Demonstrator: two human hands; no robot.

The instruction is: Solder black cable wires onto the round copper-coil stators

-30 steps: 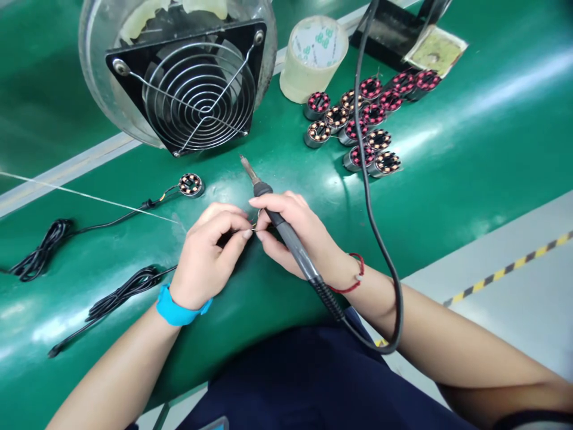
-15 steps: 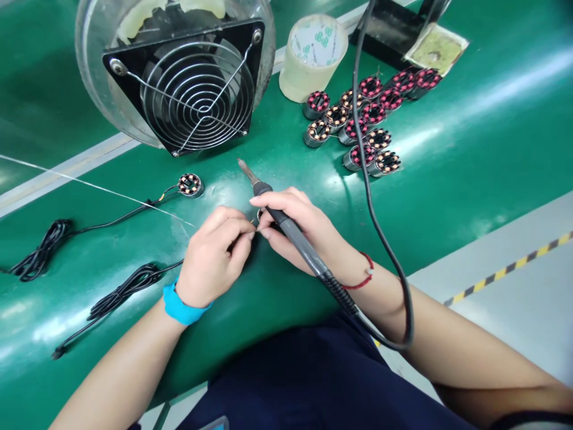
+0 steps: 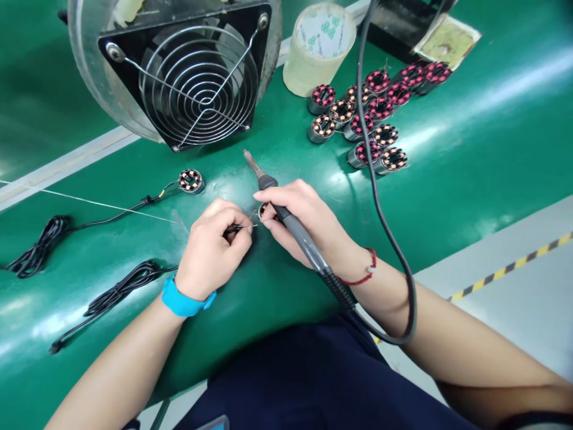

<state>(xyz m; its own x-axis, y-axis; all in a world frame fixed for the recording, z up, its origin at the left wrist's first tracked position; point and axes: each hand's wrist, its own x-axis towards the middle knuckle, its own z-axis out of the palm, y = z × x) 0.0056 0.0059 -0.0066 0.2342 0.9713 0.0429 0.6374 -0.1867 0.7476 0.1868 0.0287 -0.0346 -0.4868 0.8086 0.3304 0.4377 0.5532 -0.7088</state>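
Note:
My left hand [image 3: 219,245], a blue band at its wrist, is closed, pinching the end of a black cable [image 3: 120,286]. A thin bare wire tip pokes out between thumb and forefinger. My right hand [image 3: 308,221] is wrapped round a soldering iron [image 3: 301,234], whose metal tip points up and away, touching nothing. Just under the iron, at the right fingertips, is a small wound motor stator [image 3: 262,210], mostly hidden by the fingers. The two hands are close together over the green table, a small gap between their fingertips.
A wire-guarded fan [image 3: 206,98] stands at the back, beside a tape roll [image 3: 313,65]. Several wound stators [image 3: 380,107] cluster right of it, near a yellow sponge [image 3: 447,45]. A wired stator [image 3: 191,181] lies left. The iron's cord [image 3: 371,179] loops over the right side.
My left fingertips have drawn slightly apart from my right ones, and the wire tip now shows. The stator under the iron is more visible. The whole view has shifted a little.

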